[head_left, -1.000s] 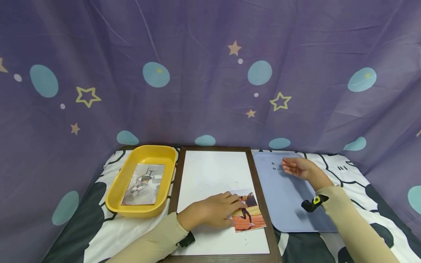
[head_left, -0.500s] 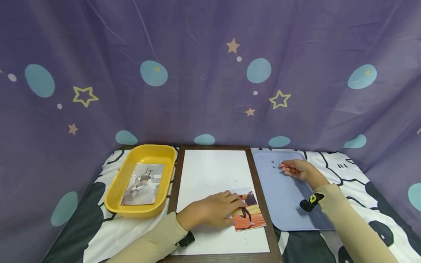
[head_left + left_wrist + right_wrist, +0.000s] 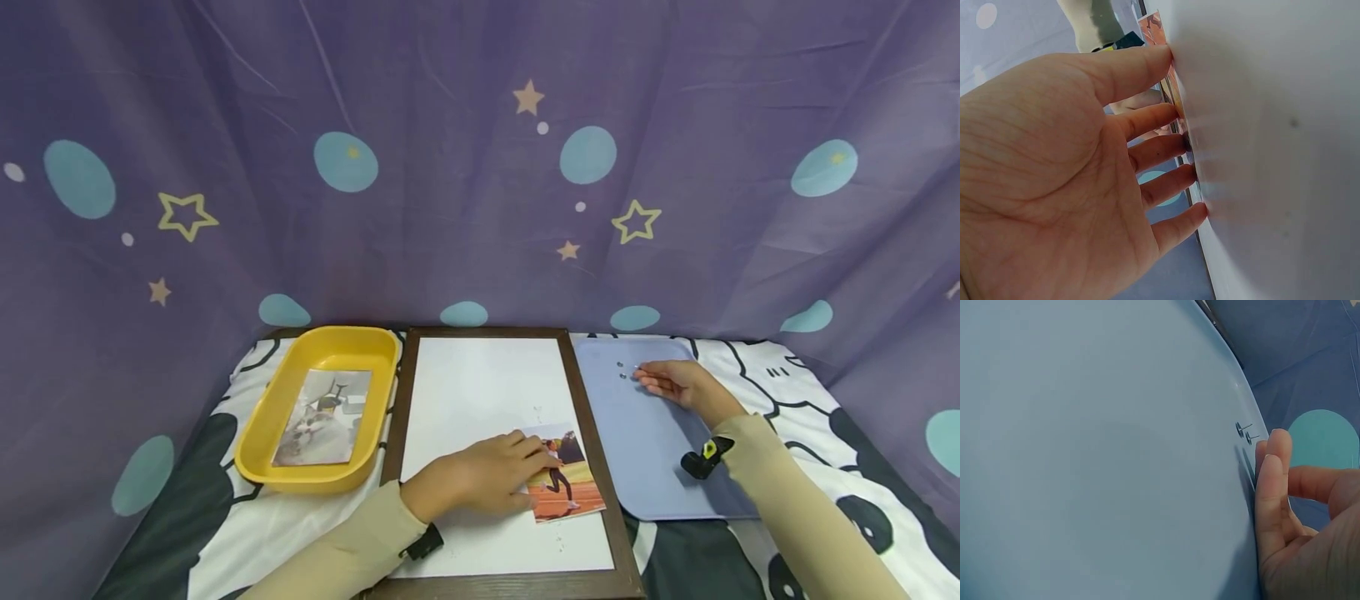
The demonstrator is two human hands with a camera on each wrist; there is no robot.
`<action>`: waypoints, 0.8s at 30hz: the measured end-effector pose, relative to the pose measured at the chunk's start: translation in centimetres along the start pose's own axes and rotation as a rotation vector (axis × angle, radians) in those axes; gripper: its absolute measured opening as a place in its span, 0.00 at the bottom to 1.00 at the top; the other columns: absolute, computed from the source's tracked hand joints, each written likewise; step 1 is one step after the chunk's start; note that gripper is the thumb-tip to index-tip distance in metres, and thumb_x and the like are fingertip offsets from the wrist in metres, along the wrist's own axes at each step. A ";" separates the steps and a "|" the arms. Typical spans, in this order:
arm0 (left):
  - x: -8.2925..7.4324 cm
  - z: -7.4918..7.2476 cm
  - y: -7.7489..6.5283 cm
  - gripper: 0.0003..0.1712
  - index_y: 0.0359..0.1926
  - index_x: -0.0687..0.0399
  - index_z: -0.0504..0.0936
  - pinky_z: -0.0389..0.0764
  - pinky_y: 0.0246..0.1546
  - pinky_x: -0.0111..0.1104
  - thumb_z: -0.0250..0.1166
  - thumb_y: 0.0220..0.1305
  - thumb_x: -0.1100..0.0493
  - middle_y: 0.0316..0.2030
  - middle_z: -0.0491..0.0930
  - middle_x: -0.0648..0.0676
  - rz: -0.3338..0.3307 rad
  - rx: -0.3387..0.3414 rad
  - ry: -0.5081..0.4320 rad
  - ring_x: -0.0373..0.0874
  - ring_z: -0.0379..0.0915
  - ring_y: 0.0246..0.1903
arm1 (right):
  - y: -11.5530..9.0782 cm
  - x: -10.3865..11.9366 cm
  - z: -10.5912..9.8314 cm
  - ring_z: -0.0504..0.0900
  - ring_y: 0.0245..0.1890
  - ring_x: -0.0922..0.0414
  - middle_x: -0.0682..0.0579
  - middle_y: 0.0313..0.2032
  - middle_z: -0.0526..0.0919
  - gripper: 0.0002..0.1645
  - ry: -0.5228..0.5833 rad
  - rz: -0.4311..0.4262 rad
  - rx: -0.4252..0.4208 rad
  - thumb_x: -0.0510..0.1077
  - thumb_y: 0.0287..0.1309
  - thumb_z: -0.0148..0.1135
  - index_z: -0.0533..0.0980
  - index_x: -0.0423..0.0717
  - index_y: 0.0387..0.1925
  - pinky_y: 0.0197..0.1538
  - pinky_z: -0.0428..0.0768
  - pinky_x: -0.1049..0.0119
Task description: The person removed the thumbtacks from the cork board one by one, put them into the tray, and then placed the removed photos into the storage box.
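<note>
In the head view, my left hand rests with spread fingers on a photo of a running person, which lies at the lower right of a white board. The left wrist view shows its fingertips pressing at the photo. Above the far part of a blue tray, my right hand brings thumb and fingers together; a tiny shiny bit shows at the tips, seemingly a thumbtack. Beside those fingers, two thumbtacks lie points up on the tray in the right wrist view.
A yellow basin at the left holds another photo in grey tones. The board has a raised dark brown frame. A black-and-white patterned cloth lies beneath everything. A purple curtain hangs behind.
My right hand has shifted slightly left toward the two thumbtacks, and its fingertips have come closer together. The left hand stays on the photo. The head view has tilted slightly.
</note>
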State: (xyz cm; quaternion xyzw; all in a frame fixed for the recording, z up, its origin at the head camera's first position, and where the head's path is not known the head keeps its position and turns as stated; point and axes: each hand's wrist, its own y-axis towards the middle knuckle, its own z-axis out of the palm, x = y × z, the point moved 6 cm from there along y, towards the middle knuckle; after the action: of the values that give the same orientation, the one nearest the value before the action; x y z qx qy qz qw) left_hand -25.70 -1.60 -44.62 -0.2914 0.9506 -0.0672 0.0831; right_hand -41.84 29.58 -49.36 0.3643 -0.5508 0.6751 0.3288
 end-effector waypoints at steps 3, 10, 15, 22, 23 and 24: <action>0.0 0.0 0.0 0.31 0.75 0.40 0.63 0.69 0.68 0.31 0.58 0.75 0.46 0.67 0.68 0.45 -0.003 0.004 0.012 0.39 0.65 0.63 | 0.1 0.0 0.0 0.88 0.27 0.67 0.56 0.26 0.89 0.23 0.010 -0.009 -0.003 0.37 0.77 0.47 0.83 0.50 0.27 0.36 0.84 0.76; 0.0 -0.1 0.1 0.32 0.75 0.40 0.63 0.69 0.69 0.31 0.58 0.75 0.45 0.67 0.68 0.45 -0.006 0.011 0.018 0.39 0.65 0.64 | 0.1 -0.1 -0.1 0.88 0.26 0.66 0.56 0.24 0.89 0.23 0.016 -0.013 -0.025 0.37 0.76 0.49 0.84 0.49 0.26 0.35 0.85 0.76; 0.1 0.0 0.1 0.32 0.75 0.40 0.63 0.69 0.69 0.32 0.58 0.75 0.45 0.67 0.68 0.45 -0.004 0.008 0.014 0.40 0.65 0.64 | 0.2 0.0 0.0 0.88 0.26 0.66 0.55 0.24 0.89 0.24 0.022 -0.019 -0.021 0.36 0.76 0.48 0.84 0.48 0.25 0.35 0.85 0.76; 0.1 0.0 0.1 0.32 0.75 0.40 0.63 0.68 0.69 0.32 0.58 0.75 0.45 0.68 0.68 0.45 -0.008 0.010 0.002 0.39 0.65 0.64 | 0.2 0.0 0.1 0.88 0.25 0.66 0.56 0.23 0.89 0.25 0.016 -0.011 -0.044 0.37 0.76 0.47 0.83 0.49 0.25 0.34 0.84 0.76; 0.1 0.0 0.1 0.32 0.75 0.40 0.63 0.68 0.69 0.32 0.58 0.75 0.45 0.67 0.68 0.45 -0.009 0.011 -0.002 0.39 0.65 0.63 | 0.2 0.0 0.1 0.88 0.24 0.66 0.56 0.23 0.89 0.24 0.012 -0.009 -0.052 0.37 0.76 0.48 0.83 0.49 0.25 0.34 0.84 0.76; 0.1 0.0 0.1 0.32 0.75 0.40 0.63 0.68 0.69 0.32 0.58 0.75 0.45 0.67 0.68 0.45 -0.009 0.010 -0.003 0.39 0.65 0.63 | 0.3 0.0 0.1 0.88 0.24 0.66 0.56 0.23 0.89 0.24 0.010 -0.009 -0.063 0.38 0.76 0.48 0.83 0.49 0.25 0.33 0.84 0.76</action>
State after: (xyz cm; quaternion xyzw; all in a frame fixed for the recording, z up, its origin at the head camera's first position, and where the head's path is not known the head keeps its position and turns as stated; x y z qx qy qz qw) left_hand -25.85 -1.54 -44.65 -0.2951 0.9489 -0.0721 0.0856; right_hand -42.03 29.45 -49.52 0.3529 -0.5684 0.6578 0.3459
